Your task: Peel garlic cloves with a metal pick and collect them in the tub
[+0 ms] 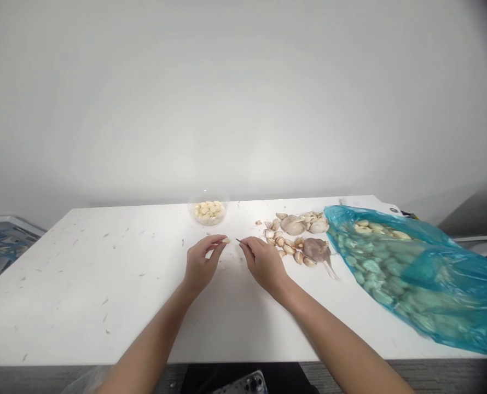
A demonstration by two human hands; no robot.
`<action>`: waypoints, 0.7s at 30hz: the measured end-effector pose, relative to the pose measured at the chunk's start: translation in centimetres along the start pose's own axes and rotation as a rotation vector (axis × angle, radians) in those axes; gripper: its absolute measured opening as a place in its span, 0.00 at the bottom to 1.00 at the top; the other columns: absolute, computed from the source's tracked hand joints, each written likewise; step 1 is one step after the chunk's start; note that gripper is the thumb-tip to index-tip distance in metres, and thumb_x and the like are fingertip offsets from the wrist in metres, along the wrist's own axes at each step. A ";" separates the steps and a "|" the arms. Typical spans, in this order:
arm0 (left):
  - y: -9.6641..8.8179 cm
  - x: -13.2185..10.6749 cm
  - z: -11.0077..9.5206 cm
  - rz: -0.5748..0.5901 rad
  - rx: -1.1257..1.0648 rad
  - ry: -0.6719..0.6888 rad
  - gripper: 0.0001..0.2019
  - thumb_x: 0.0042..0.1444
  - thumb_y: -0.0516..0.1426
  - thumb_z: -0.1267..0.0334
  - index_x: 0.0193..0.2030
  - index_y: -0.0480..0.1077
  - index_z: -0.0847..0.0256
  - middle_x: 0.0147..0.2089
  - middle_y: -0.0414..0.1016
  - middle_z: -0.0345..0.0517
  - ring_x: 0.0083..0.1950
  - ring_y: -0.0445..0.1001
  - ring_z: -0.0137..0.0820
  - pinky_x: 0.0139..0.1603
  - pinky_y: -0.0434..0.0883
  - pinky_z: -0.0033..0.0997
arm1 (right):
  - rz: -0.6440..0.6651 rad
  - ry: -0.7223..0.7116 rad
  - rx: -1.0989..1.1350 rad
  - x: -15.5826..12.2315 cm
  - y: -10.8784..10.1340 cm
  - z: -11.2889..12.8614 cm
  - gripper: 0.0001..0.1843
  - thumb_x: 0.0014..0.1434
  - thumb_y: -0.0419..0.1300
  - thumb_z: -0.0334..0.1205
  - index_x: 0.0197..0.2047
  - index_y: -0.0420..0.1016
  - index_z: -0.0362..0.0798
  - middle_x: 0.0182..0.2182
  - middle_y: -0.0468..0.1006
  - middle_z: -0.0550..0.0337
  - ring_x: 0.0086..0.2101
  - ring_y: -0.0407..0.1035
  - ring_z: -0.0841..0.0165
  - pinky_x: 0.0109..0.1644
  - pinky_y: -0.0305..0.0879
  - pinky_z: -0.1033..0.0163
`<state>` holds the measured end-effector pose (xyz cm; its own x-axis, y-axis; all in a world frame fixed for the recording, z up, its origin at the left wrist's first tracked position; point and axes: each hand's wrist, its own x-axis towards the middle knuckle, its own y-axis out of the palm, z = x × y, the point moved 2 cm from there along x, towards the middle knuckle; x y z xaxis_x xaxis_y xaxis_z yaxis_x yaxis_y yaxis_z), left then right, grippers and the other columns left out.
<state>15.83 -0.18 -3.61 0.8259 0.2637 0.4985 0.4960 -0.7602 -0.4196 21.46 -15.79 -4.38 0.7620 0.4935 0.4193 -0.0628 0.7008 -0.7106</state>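
A clove (226,239) is pinched between the thumb and fingertips of the left hand (200,262), which is closed on it just above the table (83,273), near the middle of the top. The right hand (264,261) is closed around a blade (239,241), of which only a thin dark tip is seen past the fingers. The tip is pointed at the clove and lies just beside it; whether the two touch cannot be told. The hands are held close together, knuckles up. Behind them, towards the far edge, a clear bowl (209,212) is set, and pale peeled cloves are held in it. To the right of the right hand a pile (299,236) of unpeeled garlic is spread on the table, with whole bulbs and loose cloves mixed, the nearest cloves just beside that hand's knuckles. Further right a blue bag (432,284) is laid on its side; it is filled with more garlic, seen through the plastic, and a few pale cloves are shown bare at its far end. Small scraps of skin (104,302) are scattered over the left part of the table. At the bottom edge, below the table, part of a phone (249,383) is seen.
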 end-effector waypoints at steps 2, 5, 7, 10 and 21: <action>0.0 0.0 0.0 -0.001 -0.001 0.001 0.08 0.56 0.56 0.64 0.42 0.73 0.63 0.40 0.76 0.43 0.40 0.74 0.24 0.42 0.73 0.22 | 0.007 0.008 0.000 0.1 0.0 0.0 0.12 0.64 0.47 0.38 0.38 0.70 0.45 0.34 0.75 0.59 0.34 0.68 0.69 0.38 0.59 0.65; 0.0 0.0 0.0 0.000 -0.013 -0.014 0.09 0.56 0.56 0.64 0.42 0.72 0.63 0.40 0.76 0.43 0.41 0.74 0.24 0.43 0.73 0.22 | 0.017 0.021 0.001 0.1 -0.1 0.1 0.12 0.64 0.46 0.38 0.37 0.70 0.45 0.34 0.75 0.59 0.35 0.68 0.68 0.40 0.59 0.65; 0.0 0.0 0.1 -0.002 -0.035 -0.043 0.09 0.56 0.57 0.63 0.42 0.72 0.63 0.40 0.75 0.44 0.41 0.74 0.25 0.43 0.73 0.23 | 0.025 0.030 -0.002 0.1 -0.1 0.1 0.13 0.64 0.46 0.38 0.37 0.70 0.45 0.34 0.75 0.59 0.35 0.68 0.68 0.39 0.59 0.65; 0.0 0.0 0.2 -0.001 -0.079 -0.101 0.09 0.55 0.57 0.63 0.41 0.72 0.63 0.40 0.75 0.44 0.40 0.74 0.25 0.43 0.73 0.24 | 0.038 0.039 -0.006 0.1 -0.2 0.2 0.12 0.64 0.47 0.38 0.37 0.70 0.44 0.34 0.75 0.59 0.35 0.68 0.68 0.39 0.59 0.65; 0.0 0.0 0.7 -0.011 -0.197 -0.225 0.12 0.53 0.59 0.61 0.42 0.72 0.65 0.40 0.75 0.49 0.41 0.75 0.30 0.44 0.74 0.30 | 0.042 0.058 -0.020 0.2 -0.2 0.2 0.11 0.64 0.47 0.37 0.35 0.69 0.45 0.32 0.74 0.58 0.34 0.67 0.68 0.39 0.58 0.65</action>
<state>16.02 0.20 -4.16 0.8703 0.3808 0.3124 0.4618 -0.8514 -0.2488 21.50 -15.72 -4.00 0.7953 0.4910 0.3556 -0.0832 0.6694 -0.7382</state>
